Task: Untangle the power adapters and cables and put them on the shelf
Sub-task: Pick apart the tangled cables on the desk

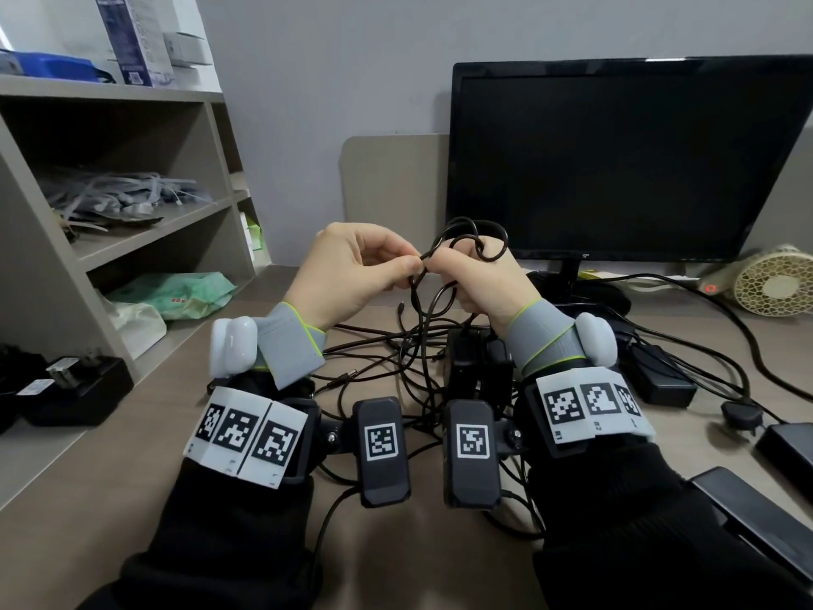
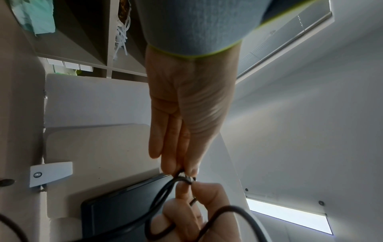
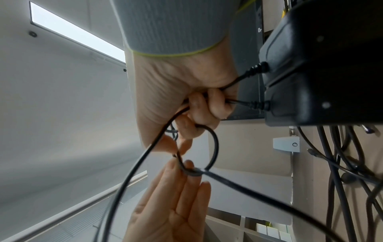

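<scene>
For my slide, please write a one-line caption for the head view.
Left hand and right hand pinch a looped black cable above tangled adapters on the desk.

Even, soft indoor light; bright ceiling panel (image 3: 74,31) glares in both wrist views, whose edges warp and blur.

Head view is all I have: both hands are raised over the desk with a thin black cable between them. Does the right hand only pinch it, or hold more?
Observer: More. In the right wrist view the right hand curls its lower fingers round two cable ends, while thumb and forefinger pinch the looped cable.
Operator: Where do these ends go?
Observer: Into two black power adapters, side by side close to the wrist.
Operator: And the left hand?
Observer: The left hand pinches the looped cable at its fingertips; its other fingers are straight.
</scene>
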`<state>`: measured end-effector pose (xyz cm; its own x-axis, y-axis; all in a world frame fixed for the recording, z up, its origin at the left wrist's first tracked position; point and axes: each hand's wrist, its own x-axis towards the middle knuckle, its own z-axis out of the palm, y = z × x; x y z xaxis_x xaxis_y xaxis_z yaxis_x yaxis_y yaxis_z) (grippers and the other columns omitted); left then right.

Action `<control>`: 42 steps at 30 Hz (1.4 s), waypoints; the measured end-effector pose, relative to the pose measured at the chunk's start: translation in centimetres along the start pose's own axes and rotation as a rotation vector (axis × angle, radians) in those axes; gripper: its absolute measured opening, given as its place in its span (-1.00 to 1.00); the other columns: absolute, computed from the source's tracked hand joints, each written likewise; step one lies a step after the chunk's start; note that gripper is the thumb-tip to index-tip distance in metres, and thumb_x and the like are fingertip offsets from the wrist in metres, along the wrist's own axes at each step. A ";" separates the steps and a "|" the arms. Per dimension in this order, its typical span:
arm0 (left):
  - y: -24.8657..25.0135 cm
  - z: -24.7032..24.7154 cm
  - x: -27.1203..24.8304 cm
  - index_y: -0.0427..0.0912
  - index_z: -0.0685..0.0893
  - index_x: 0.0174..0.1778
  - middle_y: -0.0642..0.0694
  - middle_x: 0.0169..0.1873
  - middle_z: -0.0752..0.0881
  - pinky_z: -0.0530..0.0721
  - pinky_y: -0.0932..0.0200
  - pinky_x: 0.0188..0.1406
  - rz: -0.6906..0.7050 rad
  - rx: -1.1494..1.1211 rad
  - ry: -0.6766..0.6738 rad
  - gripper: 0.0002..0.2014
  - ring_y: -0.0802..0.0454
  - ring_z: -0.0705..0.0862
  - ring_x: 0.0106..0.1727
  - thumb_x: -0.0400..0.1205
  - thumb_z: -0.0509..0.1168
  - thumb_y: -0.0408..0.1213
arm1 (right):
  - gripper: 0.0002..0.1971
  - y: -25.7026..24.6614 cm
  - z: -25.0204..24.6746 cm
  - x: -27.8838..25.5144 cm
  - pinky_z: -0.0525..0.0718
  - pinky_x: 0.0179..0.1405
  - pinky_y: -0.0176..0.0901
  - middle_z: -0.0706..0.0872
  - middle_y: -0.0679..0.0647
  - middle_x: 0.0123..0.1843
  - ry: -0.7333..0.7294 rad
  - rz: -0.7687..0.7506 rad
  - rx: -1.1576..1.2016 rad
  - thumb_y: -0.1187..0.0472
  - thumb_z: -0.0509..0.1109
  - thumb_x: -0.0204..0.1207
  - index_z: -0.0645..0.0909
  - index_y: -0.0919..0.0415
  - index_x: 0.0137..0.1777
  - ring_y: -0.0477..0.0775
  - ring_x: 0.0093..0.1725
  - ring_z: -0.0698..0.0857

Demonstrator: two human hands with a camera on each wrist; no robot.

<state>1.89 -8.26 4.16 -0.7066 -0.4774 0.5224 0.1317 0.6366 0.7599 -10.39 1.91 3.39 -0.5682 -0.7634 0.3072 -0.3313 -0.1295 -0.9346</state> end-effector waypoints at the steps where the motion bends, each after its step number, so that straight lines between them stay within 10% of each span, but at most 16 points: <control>1: 0.1 -0.2 0.1 -0.26 0.74 -0.17 -0.22 -0.33 0.75 0.70 0.24 -0.21 0.004 0.008 0.014 -0.93 0.09 0.68 -0.35 0.56 0.38 -0.47 | -0.75 -0.1 0.1 0.0 0.10 -0.65 -0.33 0.21 0.06 -0.45 0.015 0.003 -0.009 0.15 0.37 0.21 0.31 0.17 -0.44 -0.11 -0.59 0.14; 7: 0.7 -1.9 0.2 -0.05 0.47 -0.15 -0.10 -0.29 0.64 0.70 0.25 -0.20 -0.011 -0.047 0.124 -0.79 0.27 0.73 -0.31 0.74 0.08 -0.42 | -0.76 -0.1 -1.0 0.0 0.18 -0.55 -0.33 0.27 -0.08 -0.52 0.032 -0.043 -0.189 0.09 0.28 0.26 0.26 0.05 -0.50 -0.18 -0.59 0.21; 12: 2.2 -2.1 -0.2 -0.12 0.51 -0.15 -0.06 -0.43 0.43 0.52 0.31 -0.60 0.057 -0.098 0.111 -0.82 0.20 0.43 -0.63 0.71 0.15 -0.46 | -0.63 0.4 -2.2 0.3 0.21 -0.48 -0.24 0.26 -0.19 -0.61 0.113 -0.073 -0.207 0.27 0.27 0.48 0.28 0.04 -0.53 -0.17 -0.56 0.24; 17: 1.0 -4.9 -1.0 -0.11 0.71 -0.43 -0.03 -0.57 0.57 0.39 0.19 -0.39 0.075 0.169 0.222 -0.78 0.06 0.44 -0.44 0.50 0.47 -0.13 | -0.64 0.0 -3.1 0.2 0.27 -0.44 -0.24 0.29 -0.17 -0.58 0.182 -0.126 -0.261 0.30 0.27 0.47 0.27 0.06 -0.51 -0.10 -0.46 0.27; 23: -0.7 -6.2 -1.2 -0.05 0.74 -0.49 -0.07 -0.60 0.62 0.59 0.03 -0.17 -0.135 0.582 0.281 -0.50 -0.14 0.64 -0.30 0.38 0.30 0.35 | -0.81 -0.3 -2.5 0.3 0.35 -0.39 -0.27 0.41 -0.03 -0.43 0.156 -0.091 -0.318 0.24 0.29 0.50 0.47 0.17 -0.35 -0.09 -0.40 0.36; 42: -1.1 -7.4 -2.0 0.05 0.75 -0.37 0.01 -0.32 0.72 0.52 0.07 -0.15 -0.351 0.842 0.341 -0.46 -0.16 0.63 -0.09 0.36 0.19 0.46 | -0.86 -0.9 -2.9 -0.1 0.36 -0.38 -0.19 0.38 -0.04 -0.47 0.220 -0.089 -0.398 0.23 0.27 0.48 0.56 0.25 -0.27 -0.05 -0.43 0.33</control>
<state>8.27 -12.44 5.14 -0.3538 -0.7879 0.5040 -0.6821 0.5860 0.4374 -12.18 3.94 4.69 -0.6565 -0.6023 0.4542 -0.6249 0.0970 -0.7746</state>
